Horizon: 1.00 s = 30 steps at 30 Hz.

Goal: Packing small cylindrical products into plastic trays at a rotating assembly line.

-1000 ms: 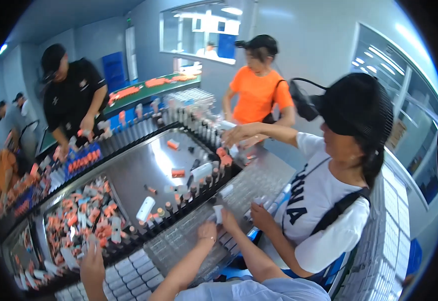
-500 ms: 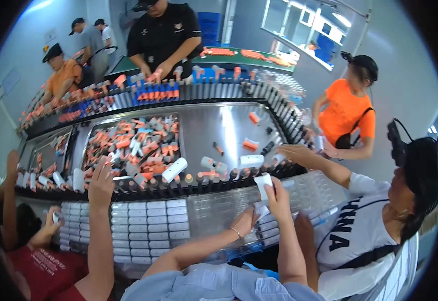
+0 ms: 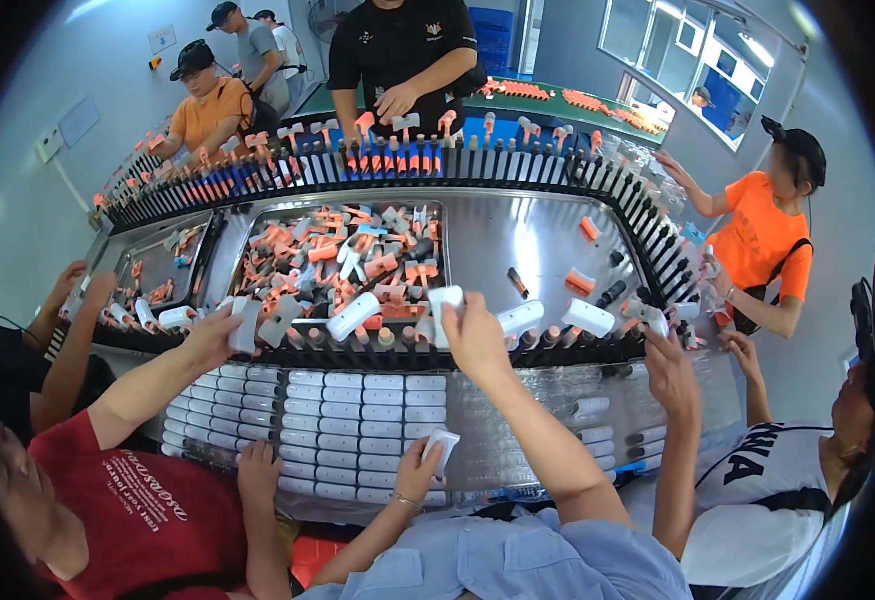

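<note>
My left hand (image 3: 417, 477), with a bracelet at the wrist, is closed on a small white plastic casing (image 3: 445, 452) over the edge of the clear trays. Farther out, my right hand (image 3: 477, 335) grips another white plastic casing (image 3: 446, 303), held upright at the near rim of the metal table, above a row of pegs (image 3: 387, 338). Beside that hand, a white rounded casing (image 3: 520, 319) rests on the pegs. Filled rows of white casings (image 3: 357, 435) lie in the trays left of my left hand.
A metal tray (image 3: 444, 240) holds a heap of orange, grey and white parts (image 3: 337, 255). Black peg racks (image 3: 657, 255) border the table. Co-workers flank me: a red-shirted person's hand (image 3: 212, 335) and another hand (image 3: 669, 365) on the right each hold a white casing.
My hands, close together over the clear trays before, are now apart. The right has reached forward to the pegs with its casing; the left has moved left and nearer. The view has also shifted.
</note>
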{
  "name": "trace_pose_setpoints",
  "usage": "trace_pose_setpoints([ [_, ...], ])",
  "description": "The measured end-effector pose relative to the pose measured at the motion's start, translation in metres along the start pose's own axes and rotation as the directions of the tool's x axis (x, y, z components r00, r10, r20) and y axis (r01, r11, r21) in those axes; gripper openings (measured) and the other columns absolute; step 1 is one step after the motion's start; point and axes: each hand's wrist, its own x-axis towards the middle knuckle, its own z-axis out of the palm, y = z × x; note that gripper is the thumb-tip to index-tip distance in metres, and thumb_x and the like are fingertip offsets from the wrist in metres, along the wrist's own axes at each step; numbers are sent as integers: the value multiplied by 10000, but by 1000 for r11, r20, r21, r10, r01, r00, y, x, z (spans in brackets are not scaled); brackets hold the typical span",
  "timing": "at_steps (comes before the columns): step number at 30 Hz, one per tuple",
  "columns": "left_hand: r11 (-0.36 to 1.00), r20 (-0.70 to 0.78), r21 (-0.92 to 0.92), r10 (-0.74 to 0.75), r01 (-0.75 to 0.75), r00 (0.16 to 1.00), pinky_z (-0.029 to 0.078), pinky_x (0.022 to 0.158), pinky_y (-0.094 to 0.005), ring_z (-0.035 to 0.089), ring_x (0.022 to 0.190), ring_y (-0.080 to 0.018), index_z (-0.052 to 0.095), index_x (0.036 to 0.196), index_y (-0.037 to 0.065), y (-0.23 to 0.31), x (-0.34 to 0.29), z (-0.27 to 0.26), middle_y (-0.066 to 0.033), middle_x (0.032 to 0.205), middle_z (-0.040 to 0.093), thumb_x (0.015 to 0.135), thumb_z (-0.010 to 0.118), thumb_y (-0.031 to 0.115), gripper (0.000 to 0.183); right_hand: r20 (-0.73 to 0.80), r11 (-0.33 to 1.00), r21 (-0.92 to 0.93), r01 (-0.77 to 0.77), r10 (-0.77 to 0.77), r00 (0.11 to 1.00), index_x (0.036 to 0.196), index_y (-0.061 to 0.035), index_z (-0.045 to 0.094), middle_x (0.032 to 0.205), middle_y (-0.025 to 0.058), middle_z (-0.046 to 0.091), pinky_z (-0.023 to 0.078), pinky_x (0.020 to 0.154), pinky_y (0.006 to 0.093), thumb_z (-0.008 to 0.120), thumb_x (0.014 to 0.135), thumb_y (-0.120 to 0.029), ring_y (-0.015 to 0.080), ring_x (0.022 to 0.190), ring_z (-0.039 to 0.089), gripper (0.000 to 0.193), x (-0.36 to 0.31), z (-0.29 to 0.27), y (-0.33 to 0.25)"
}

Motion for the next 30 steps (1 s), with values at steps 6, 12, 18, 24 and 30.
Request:
trace_pose_setpoints([
  [6,974,-84,-149,159,-170,984,525,583,-307,620,652,-217,390,1081,-2,8,2,-10,-159,891,612,892,523,124,263,285,960,-211,182,-118,951,982,97,416,722,238,622,509,606,468,510,837,-322,392,671,625,453,14,40,-63],
  [12,976,-222,-55,192,-209,956,499,530,-277,597,575,-174,405,1066,-7,-3,-1,-22,-132,841,596,909,484,154,239,164,863,-311,399,-365,916,1070,78,438,714,136,612,514,476,313,544,787,-134,239,610,646,368,24,103,-62],
  [18,975,-162,-50,206,-216,965,429,414,-269,518,461,-161,462,990,14,-4,-7,-18,-96,678,569,935,398,241,242,158,635,-368,679,-677,719,1189,97,396,1154,253,426,401,905,387,525,735,-73,362,1099,441,502,10,103,-59],
  [24,981,-269,79,194,-179,943,422,587,-270,517,701,-149,500,1011,-16,-36,1,-27,-92,834,563,905,475,230,270,294,777,185,602,-628,720,790,-125,604,742,50,617,501,596,378,572,801,-226,269,667,610,106,-97,-9,38],
  [30,832,-94,391,462,-394,882,447,710,-274,530,793,-141,482,1104,-32,9,10,24,-93,903,561,847,588,174,346,19,886,-454,90,-91,996,912,-82,629,928,144,618,466,783,401,523,831,-173,302,891,588,162,-114,-101,201],
])
